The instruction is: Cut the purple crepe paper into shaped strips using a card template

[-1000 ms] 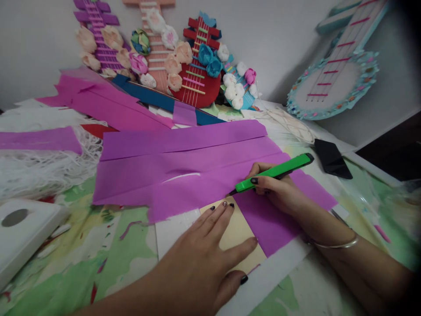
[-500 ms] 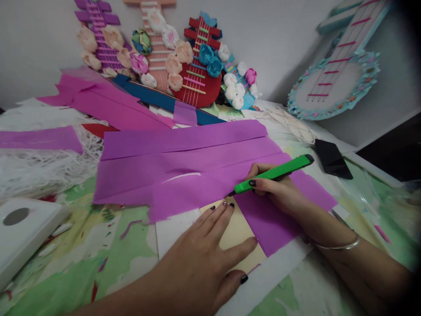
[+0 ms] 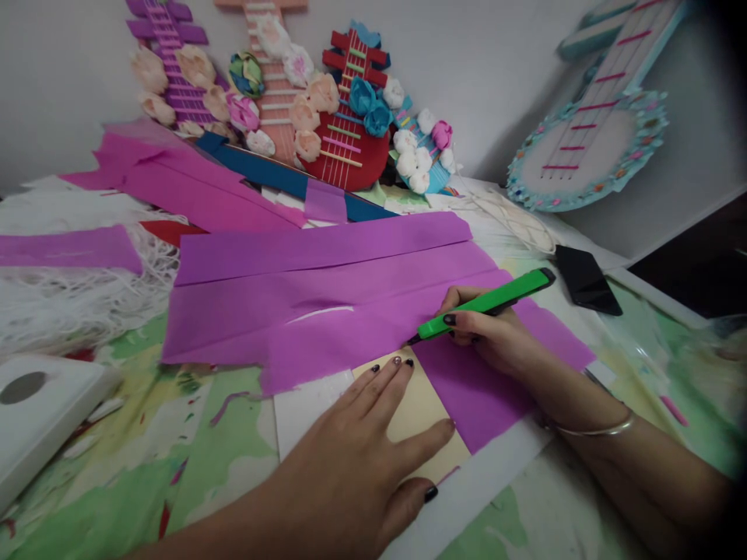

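My right hand [image 3: 493,330] grips a green utility knife [image 3: 487,302], its black tip down at the far edge of a pale yellow card [image 3: 423,404]. Spread and flat, my left hand [image 3: 373,443] presses on that card, with three fingertips close to the blade's tip. Beneath and around the card lies a purple sheet [image 3: 344,268], creased in long bands with a narrow slit near its middle. Part of the sheet [image 3: 475,397] shows right of the card. White board [image 3: 315,404] peeks out under the sheet.
Several decorated model string instruments, one of them red [image 3: 344,152], lean on the wall behind. A black phone [image 3: 587,280] lies at right. White string [image 3: 75,303] is heaped at left above a white box [image 3: 52,412]. Pink [image 3: 175,171] and blue [image 3: 262,171] strips lie behind.
The whole view has shifted very slightly. Both hands and the knife stay in nearly the same place on the card and sheet.
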{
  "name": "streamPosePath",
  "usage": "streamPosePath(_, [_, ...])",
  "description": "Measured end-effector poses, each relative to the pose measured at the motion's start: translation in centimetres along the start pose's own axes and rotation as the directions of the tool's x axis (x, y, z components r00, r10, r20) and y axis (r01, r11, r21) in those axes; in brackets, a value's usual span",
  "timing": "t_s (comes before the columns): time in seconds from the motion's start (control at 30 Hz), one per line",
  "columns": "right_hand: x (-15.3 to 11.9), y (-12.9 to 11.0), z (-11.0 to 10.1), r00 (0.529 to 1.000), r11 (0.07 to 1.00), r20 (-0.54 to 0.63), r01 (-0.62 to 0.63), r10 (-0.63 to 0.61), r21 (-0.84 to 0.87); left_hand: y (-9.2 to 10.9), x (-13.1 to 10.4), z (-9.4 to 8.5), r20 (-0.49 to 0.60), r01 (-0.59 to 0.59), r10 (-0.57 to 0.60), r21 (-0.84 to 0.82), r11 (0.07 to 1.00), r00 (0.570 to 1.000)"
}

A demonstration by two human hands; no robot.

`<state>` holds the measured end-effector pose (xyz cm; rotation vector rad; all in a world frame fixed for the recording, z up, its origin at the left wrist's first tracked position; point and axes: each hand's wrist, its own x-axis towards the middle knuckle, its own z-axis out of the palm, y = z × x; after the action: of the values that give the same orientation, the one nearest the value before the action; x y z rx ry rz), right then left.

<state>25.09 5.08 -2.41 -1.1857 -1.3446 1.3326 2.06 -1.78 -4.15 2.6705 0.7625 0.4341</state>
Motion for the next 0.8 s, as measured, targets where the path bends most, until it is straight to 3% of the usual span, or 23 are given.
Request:
streamPosePath(0.33, [0.17,0.18,-0.23,1.000,0.999,-0.003,-0.014,0.014,0.038,0.11,0.08,-0.13,0.017,0.000,0.000,0.003,1.000,1.000])
streamPosePath(0.57, [0.38,0.25,-0.40,0.999,0.985,-0.004,-0.053,0.054,0.164,0.10,0.04,-0.22,0.029,0.007,-0.007,-0.001,1.000,1.000])
streamPosePath(0.8, [0.35,0.36,-0.45,0.999,0.990,0.000,-0.045,0.045,0.135,-0.06,0.03,-0.03,0.011,-0.001,0.001,0.019,1.000,1.000])
